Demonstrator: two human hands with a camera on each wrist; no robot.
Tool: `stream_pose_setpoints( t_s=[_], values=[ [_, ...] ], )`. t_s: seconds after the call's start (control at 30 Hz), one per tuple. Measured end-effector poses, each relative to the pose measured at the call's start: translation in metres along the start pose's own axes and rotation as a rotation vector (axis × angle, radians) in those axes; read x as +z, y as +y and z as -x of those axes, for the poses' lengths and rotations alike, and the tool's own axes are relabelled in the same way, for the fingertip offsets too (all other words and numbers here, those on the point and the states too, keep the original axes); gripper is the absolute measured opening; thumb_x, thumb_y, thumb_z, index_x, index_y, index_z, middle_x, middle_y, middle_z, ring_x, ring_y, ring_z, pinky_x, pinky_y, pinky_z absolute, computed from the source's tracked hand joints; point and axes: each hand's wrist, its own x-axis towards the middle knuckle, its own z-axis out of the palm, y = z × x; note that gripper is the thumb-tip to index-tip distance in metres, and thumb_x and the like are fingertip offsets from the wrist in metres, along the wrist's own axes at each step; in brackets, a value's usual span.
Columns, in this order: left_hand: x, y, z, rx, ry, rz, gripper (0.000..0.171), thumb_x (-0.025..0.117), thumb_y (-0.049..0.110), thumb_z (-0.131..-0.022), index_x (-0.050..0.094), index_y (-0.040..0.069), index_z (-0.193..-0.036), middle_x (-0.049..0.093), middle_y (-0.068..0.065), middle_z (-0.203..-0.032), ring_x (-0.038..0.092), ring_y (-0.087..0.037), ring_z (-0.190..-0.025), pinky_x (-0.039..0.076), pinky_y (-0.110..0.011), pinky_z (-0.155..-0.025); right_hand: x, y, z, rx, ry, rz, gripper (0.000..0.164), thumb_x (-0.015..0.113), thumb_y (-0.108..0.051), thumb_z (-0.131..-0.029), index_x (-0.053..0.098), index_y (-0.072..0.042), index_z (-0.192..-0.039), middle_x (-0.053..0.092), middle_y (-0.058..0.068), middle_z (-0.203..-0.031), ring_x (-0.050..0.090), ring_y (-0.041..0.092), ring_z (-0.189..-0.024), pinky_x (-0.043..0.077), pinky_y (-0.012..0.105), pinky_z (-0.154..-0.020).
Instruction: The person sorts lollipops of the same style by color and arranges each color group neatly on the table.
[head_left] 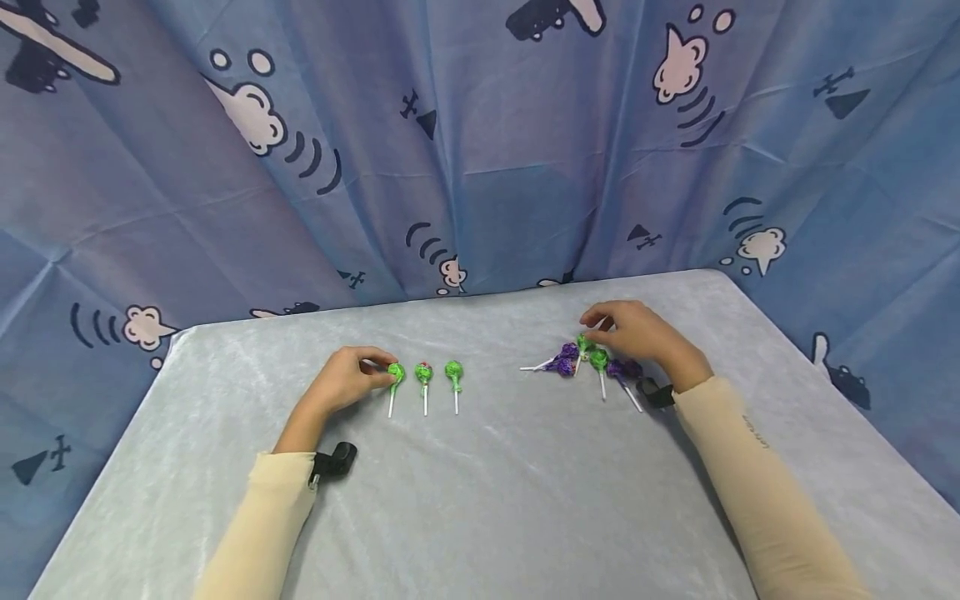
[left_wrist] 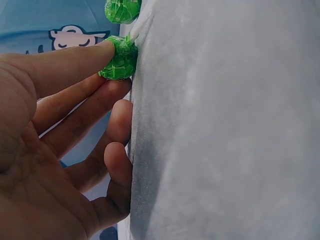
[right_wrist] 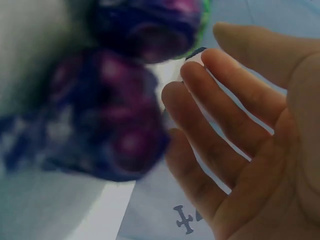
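Note:
My left hand pinches the green head of a lollipop between thumb and fingers; its white stick points toward me on the table. In the left wrist view the thumb presses the green wrapper from one side. To its right lie two more green lollipops, one beside the other. My right hand hovers over a loose group, thumb and fingers apart, close to a green lollipop. Purple lollipops loom blurred before that hand in the right wrist view.
The group at right also holds another green lollipop, purple ones at its left and a purple one near the right wrist. A pale cloth covers the table. Behind it hangs a blue patterned curtain.

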Motion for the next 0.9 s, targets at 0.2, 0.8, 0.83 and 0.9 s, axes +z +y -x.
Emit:
stream_pose_setpoints(
  t_s=[0.2,0.8,0.83,0.9],
  values=[
    [0.0003,0.0010,-0.0001,-0.014,-0.005,-0.001,0.028,0.076,0.021,-0.088,0.074,0.014,-0.115,0.072,-0.011,-0.116,0.066,-0.025,-0.100,0.050,-0.036,-0.080,0.0027,0.0055,-0.0001,0.019,-0.029,-0.004,0.032,0.064,-0.021,-0.097,0.066,-0.002,-0.124,0.070,0.015,-0.117,0.066,0.031,-0.106,0.052,0.050,-0.090],
    [0.0013,0.0013,0.0002,-0.006,0.003,0.006,0.027,0.076,0.020,-0.087,0.075,0.013,-0.113,0.072,-0.012,-0.115,0.067,-0.025,-0.099,0.050,-0.036,-0.079,0.0059,0.0099,-0.0012,0.019,-0.062,0.001,0.032,0.065,-0.020,-0.096,0.068,-0.002,-0.123,0.072,0.014,-0.111,0.066,0.029,-0.103,0.052,0.049,-0.090],
    [0.0011,0.0016,0.0003,-0.006,0.003,0.005,0.027,0.076,0.020,-0.087,0.075,0.013,-0.113,0.072,-0.012,-0.115,0.067,-0.025,-0.099,0.050,-0.036,-0.079,0.0063,0.0104,-0.0016,0.020,-0.060,0.002,0.032,0.065,-0.020,-0.096,0.068,-0.002,-0.122,0.072,0.013,-0.110,0.066,0.028,-0.102,0.052,0.049,-0.090],
    [0.0008,0.0019,0.0002,-0.006,0.002,0.004,0.027,0.076,0.020,-0.087,0.075,0.013,-0.114,0.072,-0.012,-0.115,0.067,-0.025,-0.099,0.050,-0.036,-0.079,0.0069,0.0109,-0.0024,0.022,-0.056,0.004,0.032,0.065,-0.020,-0.096,0.068,-0.003,-0.122,0.072,0.013,-0.109,0.067,0.028,-0.102,0.052,0.049,-0.090]
  ],
)
